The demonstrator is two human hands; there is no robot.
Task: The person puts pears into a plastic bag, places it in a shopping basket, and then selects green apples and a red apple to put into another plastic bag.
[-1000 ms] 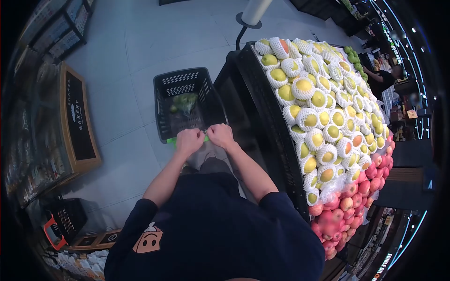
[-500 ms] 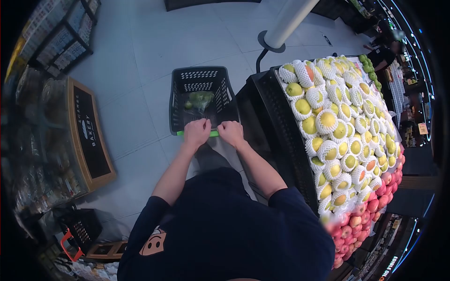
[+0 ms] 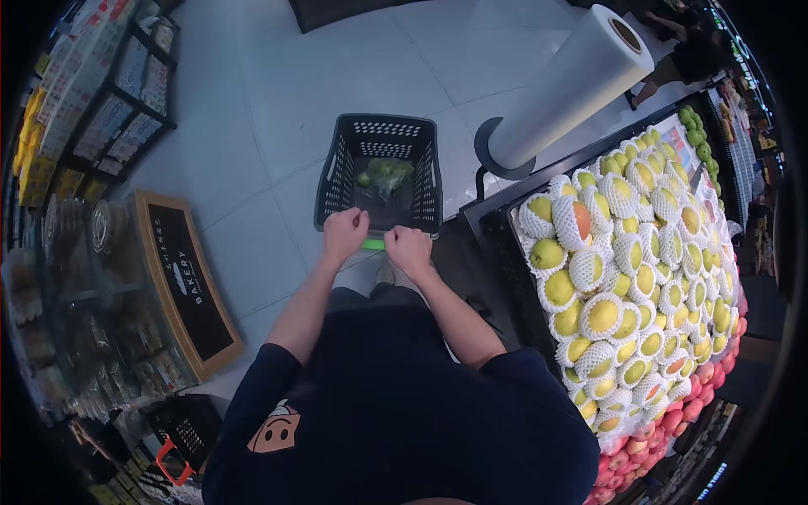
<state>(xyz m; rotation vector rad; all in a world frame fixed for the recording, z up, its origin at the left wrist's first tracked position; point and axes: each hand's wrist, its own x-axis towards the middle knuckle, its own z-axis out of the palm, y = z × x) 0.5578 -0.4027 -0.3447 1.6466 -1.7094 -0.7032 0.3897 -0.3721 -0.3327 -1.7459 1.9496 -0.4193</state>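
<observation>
A dark shopping basket (image 3: 388, 128) with perforated sides is in front of me, its green handle (image 3: 373, 244) on the side toward my body. My left hand (image 3: 345, 233) is closed around the left part of that handle. Close beside it, my right hand (image 3: 409, 250) grips the handle's right part, fingers curled. On the basket floor lies a clear plastic bag (image 3: 390, 175) with something green inside, its kind hard to make out.
To my right slopes a stand of yellow-green fruit (image 3: 603, 316) in white foam nets, with red apples (image 3: 644, 446) at its near end. A plastic bag roll (image 3: 560, 101) rises at its corner. Left stands a bakery sign (image 3: 187, 282). A person (image 3: 694, 55) is far right.
I have moved forward along the fruit stand: the plastic roll is closer and the bakery sign sits lower in view. The basket has shifted right in view, both hands still on its handle.
</observation>
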